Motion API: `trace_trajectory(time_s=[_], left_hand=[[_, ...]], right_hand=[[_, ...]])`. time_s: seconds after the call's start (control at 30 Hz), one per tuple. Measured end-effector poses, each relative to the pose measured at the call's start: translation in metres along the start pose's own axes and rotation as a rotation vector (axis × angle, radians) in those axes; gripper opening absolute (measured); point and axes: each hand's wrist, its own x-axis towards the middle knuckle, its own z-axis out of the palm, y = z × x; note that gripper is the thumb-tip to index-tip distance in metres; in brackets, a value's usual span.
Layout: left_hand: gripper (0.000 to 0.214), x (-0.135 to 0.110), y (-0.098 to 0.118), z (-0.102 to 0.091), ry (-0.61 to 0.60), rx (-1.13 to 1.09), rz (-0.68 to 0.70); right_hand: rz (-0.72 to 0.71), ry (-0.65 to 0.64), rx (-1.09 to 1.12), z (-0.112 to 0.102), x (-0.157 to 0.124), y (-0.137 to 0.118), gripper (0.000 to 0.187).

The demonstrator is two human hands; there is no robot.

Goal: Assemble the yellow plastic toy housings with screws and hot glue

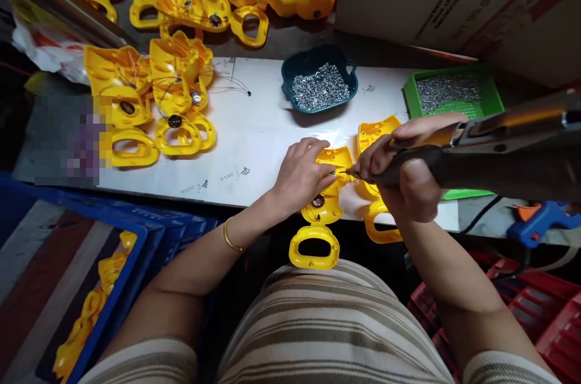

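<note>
Left hand (299,175) pins yellow part (324,208) at table (254,129) edge; right hand (399,181) clenched round screwdriver (499,160), bit (347,172) on part. Risk: bit skids, jabs nearby fingertips (327,172).

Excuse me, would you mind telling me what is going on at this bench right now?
A person's left hand steadies a yellow part at the near edge of the white table, while the right hand grips an electric screwdriver, its tip on that part. A teal bowl and a green tray of screws sit behind; more yellow parts are piled to the left.
</note>
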Motion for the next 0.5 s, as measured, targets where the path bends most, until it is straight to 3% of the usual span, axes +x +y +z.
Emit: trace_trajectory(time_s=[0.27, 0.5], left_hand=[[0.013, 0.000, -0.001, 0.000, -0.009, -0.023, 0.004], [0.015, 0.000, -0.001, -0.001, -0.040, -0.031, -0.002]], right_hand=[[0.103, 0.004, -0.074, 0.007, -0.001, 0.006, 0.020], [0.104, -0.004, -0.023, 0.008, 0.001, 0.013, 0.020]])
